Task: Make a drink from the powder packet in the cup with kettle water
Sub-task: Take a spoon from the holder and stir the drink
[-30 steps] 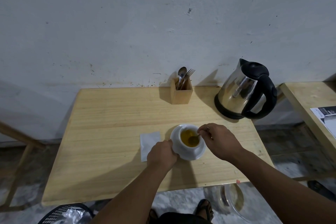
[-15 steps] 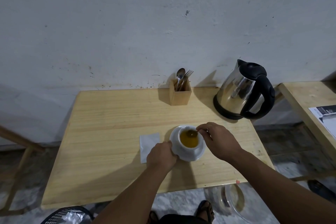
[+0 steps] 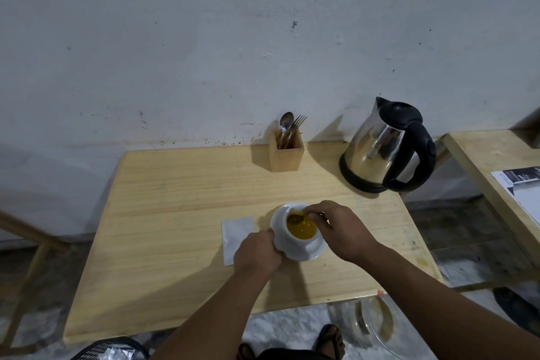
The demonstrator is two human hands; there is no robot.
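Observation:
A white cup (image 3: pixel 295 244) full of yellow-orange liquid stands on a white saucer (image 3: pixel 317 251) near the table's front middle. My left hand (image 3: pixel 257 253) grips the cup's left side. My right hand (image 3: pixel 336 228) pinches a spoon (image 3: pixel 296 218) whose bowl dips into the liquid at the cup's far rim. A white packet (image 3: pixel 235 231) lies flat just left of the saucer, partly under my left hand. The steel kettle (image 3: pixel 385 149) with a black handle stands at the back right of the table.
A wooden holder (image 3: pixel 286 152) with a spoon and fork stands at the back by the wall. A second table (image 3: pixel 482 155) with a printed sheet (image 3: pixel 520 187) is on the right. A black basket (image 3: pixel 111 349) and a glass lid (image 3: pixel 374 321) lie on the floor.
The spoon has swept around inside the cup, from the right side to the far left rim. My left hand keeps its hold on the cup.

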